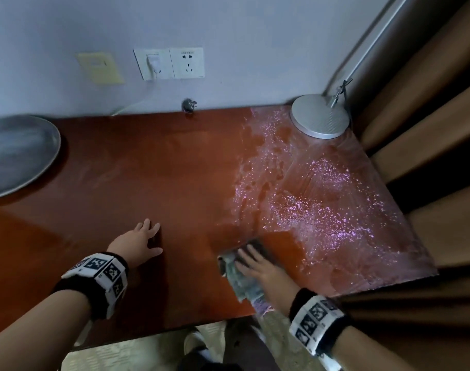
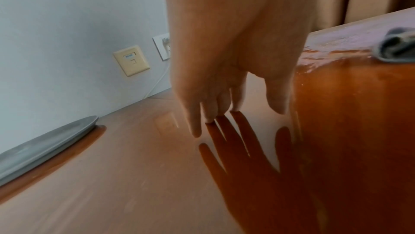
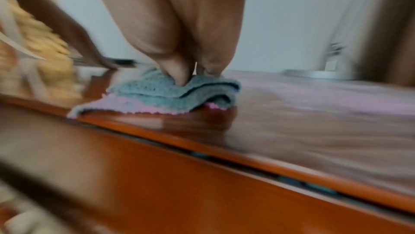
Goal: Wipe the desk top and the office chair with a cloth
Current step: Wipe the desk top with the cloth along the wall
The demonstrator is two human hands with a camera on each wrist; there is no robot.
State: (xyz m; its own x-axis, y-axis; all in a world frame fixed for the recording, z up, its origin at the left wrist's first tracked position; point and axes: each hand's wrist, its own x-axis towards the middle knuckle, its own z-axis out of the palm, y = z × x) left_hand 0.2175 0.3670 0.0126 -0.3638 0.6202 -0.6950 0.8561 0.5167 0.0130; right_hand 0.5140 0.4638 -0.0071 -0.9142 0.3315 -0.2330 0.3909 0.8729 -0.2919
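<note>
The reddish-brown desk top (image 1: 148, 170) fills the head view. A folded grey-blue cloth (image 1: 242, 287) with a pink underside lies near the desk's front edge, right of centre. My right hand (image 1: 255, 263) presses down on it with fingers stretched forward. In the right wrist view the fingers (image 3: 177, 71) dig into the cloth (image 3: 157, 95), and the picture is blurred. My left hand (image 1: 148, 236) rests flat on the bare wood to the left, fingers spread and holding nothing. In the left wrist view its fingertips (image 2: 211, 117) touch the glossy surface. No office chair is in view.
A wet, speckled patch (image 1: 322, 196) covers the desk's right part. A lamp's round silver base (image 1: 319, 116) stands at the back right corner, a grey metal dish (image 1: 14, 153) at the left. Wall sockets (image 1: 169, 62) and a loose plug (image 1: 188, 105) are behind; brown curtains (image 1: 429, 129) hang at the right.
</note>
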